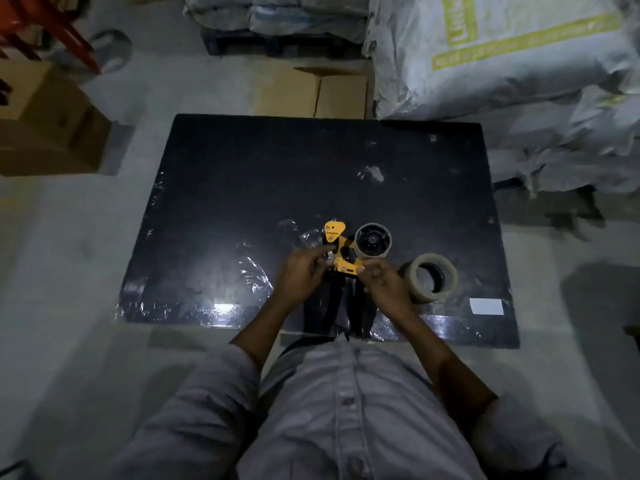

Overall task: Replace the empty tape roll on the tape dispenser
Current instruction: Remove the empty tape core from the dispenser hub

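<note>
A yellow and black tape dispenser point(341, 245) rests on the black table point(242, 174), near its front edge. On the dispenser's black hub sits an almost bare cardboard roll point(373, 240). My left hand point(304, 268) pinches the dispenser's left side, fingertips near its roller. On the lower right of the yellow frame, my right hand point(382, 284) grips the dispenser. A full beige tape roll point(429, 277) lies flat on the table just right of my right hand, untouched.
Clear film scraps point(252, 271) cling to the table left of my hands. A white label point(486, 306) sits at the front right corner. Cardboard boxes point(52, 123) stand at the left, a flat box point(311, 95) behind the table, big white sacks point(502, 57) at the back right.
</note>
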{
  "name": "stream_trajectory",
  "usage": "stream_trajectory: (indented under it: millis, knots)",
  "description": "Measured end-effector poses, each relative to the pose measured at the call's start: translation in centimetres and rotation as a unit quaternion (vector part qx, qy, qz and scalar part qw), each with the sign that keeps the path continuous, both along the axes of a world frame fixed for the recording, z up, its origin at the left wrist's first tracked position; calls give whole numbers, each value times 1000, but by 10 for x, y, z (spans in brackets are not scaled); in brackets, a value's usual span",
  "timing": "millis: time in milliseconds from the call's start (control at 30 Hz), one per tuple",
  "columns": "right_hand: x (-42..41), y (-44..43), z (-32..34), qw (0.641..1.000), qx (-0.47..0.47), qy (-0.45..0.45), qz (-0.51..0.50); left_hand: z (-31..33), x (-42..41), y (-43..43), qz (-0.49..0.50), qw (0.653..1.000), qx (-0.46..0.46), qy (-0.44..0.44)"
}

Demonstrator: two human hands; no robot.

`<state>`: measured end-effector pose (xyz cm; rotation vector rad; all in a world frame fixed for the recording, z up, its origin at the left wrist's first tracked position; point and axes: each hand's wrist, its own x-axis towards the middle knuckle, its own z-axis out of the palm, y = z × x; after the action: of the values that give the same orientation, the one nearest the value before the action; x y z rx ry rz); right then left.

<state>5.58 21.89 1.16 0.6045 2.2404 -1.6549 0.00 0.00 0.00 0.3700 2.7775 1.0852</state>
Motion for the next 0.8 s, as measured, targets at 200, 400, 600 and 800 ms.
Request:
stream_trajectory:
  millis: [200,400,600,800]
  knots:
    - [-19,10,-2,992,87,8,90,-6,-13,6,5,996,-91,-7]
    - [-31,19,-10,986,112,15,125,-9,-31,13,5,989,-144,39]
    - [-39,25,-23,988,91,-14,128,-14,-35,13,28,985,-155,74]
    - [-42,28,-22,987,89,-27,133,-20,-27,14,37,983,-147,102]
